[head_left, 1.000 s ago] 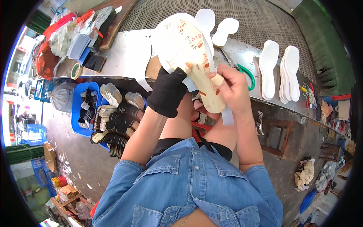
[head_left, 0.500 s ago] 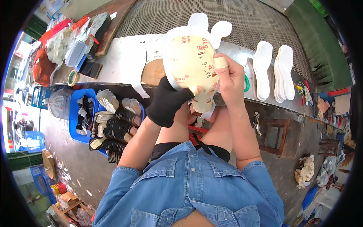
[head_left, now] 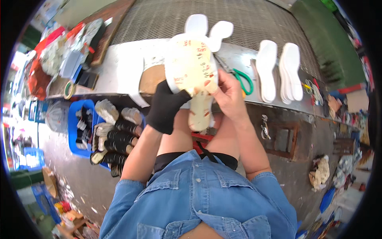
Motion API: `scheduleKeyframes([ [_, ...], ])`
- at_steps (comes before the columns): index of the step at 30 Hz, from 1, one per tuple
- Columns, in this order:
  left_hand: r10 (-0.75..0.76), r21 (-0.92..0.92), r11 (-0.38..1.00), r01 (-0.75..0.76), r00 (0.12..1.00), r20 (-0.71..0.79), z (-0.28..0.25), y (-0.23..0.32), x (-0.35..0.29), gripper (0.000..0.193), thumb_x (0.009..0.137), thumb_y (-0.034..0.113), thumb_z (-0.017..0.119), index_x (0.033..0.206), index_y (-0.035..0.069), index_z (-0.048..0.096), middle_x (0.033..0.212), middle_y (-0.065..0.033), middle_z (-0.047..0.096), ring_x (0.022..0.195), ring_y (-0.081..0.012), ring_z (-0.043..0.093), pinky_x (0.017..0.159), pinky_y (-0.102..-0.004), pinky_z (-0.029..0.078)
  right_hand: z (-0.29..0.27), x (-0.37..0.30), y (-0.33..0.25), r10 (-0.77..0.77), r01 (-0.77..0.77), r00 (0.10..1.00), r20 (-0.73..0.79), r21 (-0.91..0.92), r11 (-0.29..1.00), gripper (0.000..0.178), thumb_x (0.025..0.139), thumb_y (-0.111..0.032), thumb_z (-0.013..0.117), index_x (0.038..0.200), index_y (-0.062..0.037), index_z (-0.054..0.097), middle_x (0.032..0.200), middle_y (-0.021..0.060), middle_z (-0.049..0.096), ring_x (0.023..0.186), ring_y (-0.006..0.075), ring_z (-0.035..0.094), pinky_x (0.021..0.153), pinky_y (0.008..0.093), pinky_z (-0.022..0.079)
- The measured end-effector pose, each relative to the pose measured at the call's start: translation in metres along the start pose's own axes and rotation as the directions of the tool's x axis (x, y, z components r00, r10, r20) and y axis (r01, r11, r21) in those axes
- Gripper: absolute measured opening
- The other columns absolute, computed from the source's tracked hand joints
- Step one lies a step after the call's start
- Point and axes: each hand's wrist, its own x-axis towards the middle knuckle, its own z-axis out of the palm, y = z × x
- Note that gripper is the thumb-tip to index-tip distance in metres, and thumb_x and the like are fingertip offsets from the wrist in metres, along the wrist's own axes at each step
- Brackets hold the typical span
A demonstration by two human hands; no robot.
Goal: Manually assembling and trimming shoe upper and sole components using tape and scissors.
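Observation:
A cream insole board [head_left: 193, 59] with print on it and a white edge around its wide front part is held up over my lap. My left hand [head_left: 165, 107], in a black fingerless glove, grips its left side near the waist, thumb on top. From the right my right hand [head_left: 230, 95], a beige wrap on the thumb, pinches the same narrow part. The heel end of the board points toward me. Just beyond my right hand, green-handled scissors [head_left: 242, 81] lie on the metal bench [head_left: 234, 59]. Two white insoles [head_left: 196, 24] [head_left: 220, 32] lie behind the board.
White insoles [head_left: 266, 71] and a stack of them [head_left: 290, 71] lie at the bench's right. Blue tubs [head_left: 73, 133] on the left hold bundled insole pieces [head_left: 119, 135]. A tape roll [head_left: 69, 89] sits at the left edge. A wooden stool [head_left: 292, 141] stands under the bench.
The board has turned slightly and flattened, its heel now lower and fully in sight. My right hand has come down from the board's upper right edge to its waist, uncovering the scissors.

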Motion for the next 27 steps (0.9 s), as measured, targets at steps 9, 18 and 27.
scheduleKeyframes([
  [9,0.781,0.156,0.618,-0.771,0.580,-0.230,-0.008,0.072,-0.090,0.032,0.075,0.016,0.063,0.101,0.001,0.053,0.091,-0.0084,0.055,0.081,-0.0177,0.054,0.072,-0.0296,0.046,-0.034,-0.023,0.031,0.175,-0.125,0.957,-0.230,0.218,0.968,0.018,0.086,-0.010,0.056,0.099,0.0028,0.061,0.089,0.0041,0.064,0.076,0.0083,0.060,0.067,0.0225,0.048],
  [18,0.750,0.174,0.650,-0.740,0.588,-0.303,-0.118,0.042,-0.144,0.029,0.078,0.016,0.059,0.102,0.000,0.053,0.093,-0.0109,0.055,0.085,-0.0196,0.056,0.075,-0.0317,0.047,-0.023,-0.027,0.026,0.195,-0.090,0.936,-0.292,0.339,0.937,0.011,0.082,-0.007,0.060,0.085,0.0029,0.061,0.071,0.0011,0.061,0.058,0.0023,0.053,0.048,0.0175,0.040],
  [27,0.754,0.380,0.651,-0.657,0.500,-0.426,-0.289,0.049,-0.263,0.027,0.082,0.016,0.054,0.104,0.000,0.053,0.095,-0.0135,0.056,0.088,-0.0214,0.057,0.078,-0.0339,0.048,-0.012,-0.027,0.029,0.287,-0.228,0.934,-0.211,0.268,0.936,0.016,0.081,-0.006,0.057,0.093,0.0038,0.061,0.081,0.0040,0.063,0.068,0.0065,0.058,0.060,0.0215,0.047],
])
